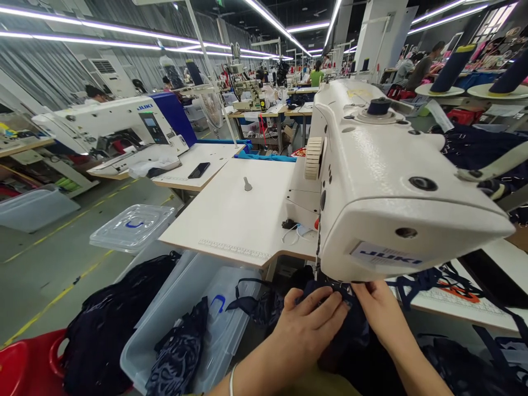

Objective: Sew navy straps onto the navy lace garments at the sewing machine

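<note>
Dark navy garment (pixel 350 330) fabric lies under the head of the white sewing machine (pixel 396 181), close to its needle area. My left hand (pixel 305 330) presses its bent fingers together over the fabric, just left of the needle area. On the other side, my right hand (pixel 379 308) pinches the fabric's edge; its fingertips are partly hidden beneath the machine head. A cup-like navy piece with a thin strap (pixel 253 308) hangs to the left of my left hand. The needle itself is hidden from view.
A clear plastic bin (pixel 140 352) at lower left contains a patterned navy piece (pixel 179 352). Beside it are a dark cloth pile (pixel 103 324) and a red tub (pixel 28 357). A grey metal piece (pixel 247 184) rests on the white table (pixel 231 220); navy straps (pixel 424 283) lie at right.
</note>
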Demonstrator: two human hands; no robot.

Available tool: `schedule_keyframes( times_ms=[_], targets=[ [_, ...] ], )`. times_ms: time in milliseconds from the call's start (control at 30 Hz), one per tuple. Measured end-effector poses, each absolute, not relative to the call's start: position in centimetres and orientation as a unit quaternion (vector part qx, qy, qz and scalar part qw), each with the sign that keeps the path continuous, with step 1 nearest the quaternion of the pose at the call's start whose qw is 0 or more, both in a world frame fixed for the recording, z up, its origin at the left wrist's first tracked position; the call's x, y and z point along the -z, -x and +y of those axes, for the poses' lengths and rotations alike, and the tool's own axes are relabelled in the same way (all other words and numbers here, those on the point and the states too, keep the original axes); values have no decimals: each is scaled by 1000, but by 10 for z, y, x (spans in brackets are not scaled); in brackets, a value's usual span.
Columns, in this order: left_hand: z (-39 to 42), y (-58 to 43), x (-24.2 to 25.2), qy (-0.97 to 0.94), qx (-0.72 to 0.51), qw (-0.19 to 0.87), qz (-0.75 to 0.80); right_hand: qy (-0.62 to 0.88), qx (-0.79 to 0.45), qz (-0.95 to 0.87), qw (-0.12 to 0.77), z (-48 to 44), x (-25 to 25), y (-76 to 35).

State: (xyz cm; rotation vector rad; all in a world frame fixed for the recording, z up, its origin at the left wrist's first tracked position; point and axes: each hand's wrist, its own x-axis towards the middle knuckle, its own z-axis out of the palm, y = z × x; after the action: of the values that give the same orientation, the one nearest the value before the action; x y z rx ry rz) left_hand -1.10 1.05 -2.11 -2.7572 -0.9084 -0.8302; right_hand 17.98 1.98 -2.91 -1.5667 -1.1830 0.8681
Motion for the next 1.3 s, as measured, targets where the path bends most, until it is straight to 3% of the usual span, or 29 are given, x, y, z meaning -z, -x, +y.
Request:
schedule_keyframes(
  times_ms=[167, 400, 1133, 1300],
  targets=[
    [11, -2, 21, 882, 293, 109, -352, 639, -268, -574, 435, 41, 26, -185],
    [12, -6, 23, 874, 295, 115, -370, 611, -201, -605, 469, 55, 24, -185],
    [13, -10, 21, 871, 302, 119, -368, 604, -230, -614, 452, 57, 21, -189],
    [13, 2, 21, 896, 305, 102, -305, 624, -333, -574, 413, 29, 12, -197]
  ],
)
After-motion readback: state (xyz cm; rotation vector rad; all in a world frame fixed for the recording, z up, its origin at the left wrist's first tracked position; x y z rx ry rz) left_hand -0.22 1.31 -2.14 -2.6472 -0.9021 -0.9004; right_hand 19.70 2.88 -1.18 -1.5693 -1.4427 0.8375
